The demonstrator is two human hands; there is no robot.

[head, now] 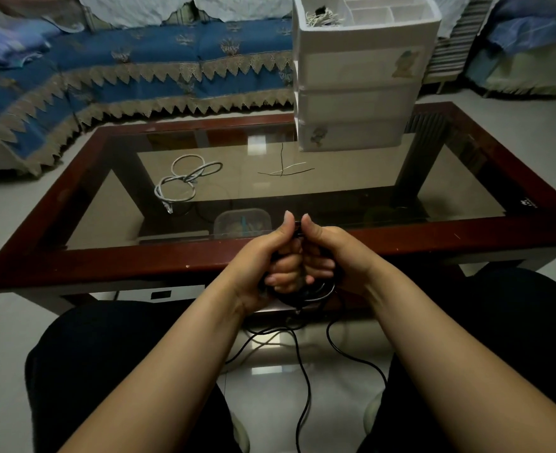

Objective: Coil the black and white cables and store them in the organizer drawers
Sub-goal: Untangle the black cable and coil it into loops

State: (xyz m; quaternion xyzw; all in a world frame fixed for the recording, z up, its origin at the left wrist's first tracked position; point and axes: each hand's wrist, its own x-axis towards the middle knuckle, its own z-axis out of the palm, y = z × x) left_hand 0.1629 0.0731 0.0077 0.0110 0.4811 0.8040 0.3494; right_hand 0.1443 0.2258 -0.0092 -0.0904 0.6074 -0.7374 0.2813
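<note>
My left hand (271,256) and my right hand (324,253) are pressed together in front of the table's near edge, both closed on a partly coiled black cable (306,297). Its loose end hangs down between my knees toward the floor. A white-grey cable (185,179) lies in loose loops on the glass at the left. The white organizer (361,76) with three closed drawers stands at the table's far right; its open top tray holds some ties.
Thin black and white twist ties (285,170) lie on the glass in front of the organizer. The table has a dark red wooden frame (106,266). A blue covered sofa (139,70) runs behind it. A plastic box (242,222) sits on the shelf under the glass.
</note>
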